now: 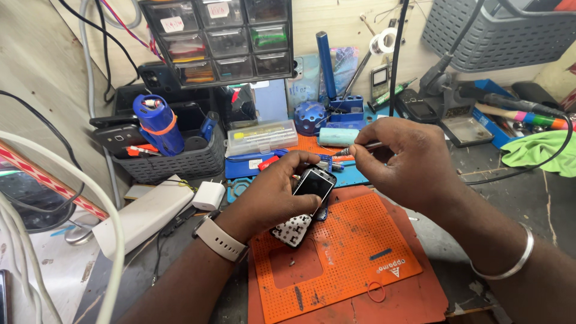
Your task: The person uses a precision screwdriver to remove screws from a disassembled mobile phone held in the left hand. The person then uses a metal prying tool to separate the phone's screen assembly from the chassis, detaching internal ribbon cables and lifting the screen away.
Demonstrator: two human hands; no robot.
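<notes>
Gripping a small black-screened phone (312,186) with keypad (292,229) hanging loose.

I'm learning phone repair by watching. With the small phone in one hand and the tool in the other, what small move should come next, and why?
Probably lower the thin tool tip onto the small phone. The right hand pinches it just above the phone's top edge, apart from it, while the left hand holds the phone tilted over the orange mat.

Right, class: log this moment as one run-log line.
left hand: holds small phone | right hand: holds thin tool, tip near phone top | under: orange perforated mat
</notes>
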